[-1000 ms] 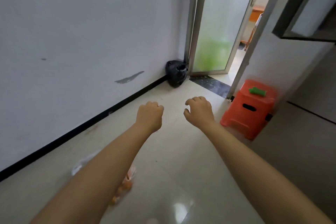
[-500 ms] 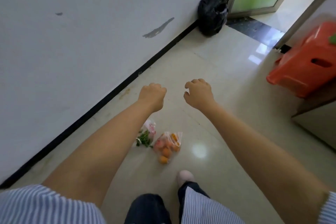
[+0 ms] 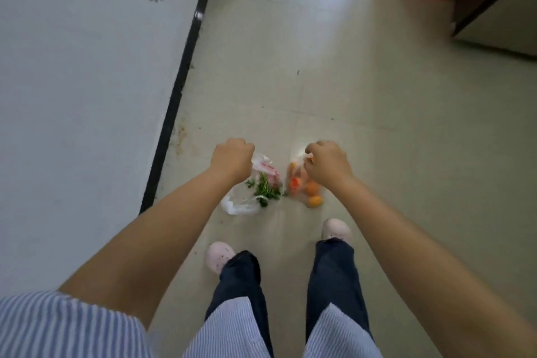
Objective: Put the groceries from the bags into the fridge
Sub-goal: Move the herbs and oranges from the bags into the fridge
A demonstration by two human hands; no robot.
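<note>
Two thin, crinkled plastic bags lie on the glossy tiled floor (image 3: 363,96) at twelve o'clock from the feet. Left hand (image 3: 232,160) grips the leafy-greens bag (image 3: 255,183); right hand (image 3: 327,164) pinches the bag of round oranges (image 3: 305,189).

1. Clear plastic bag of leafy greens (image 3: 255,187) lies on the tiled floor (image 3: 363,96), just left of the clear plastic bag of orange fruit (image 3: 305,187).
2. Both lie before the feet, right of the wall (image 3: 81,81).
</note>
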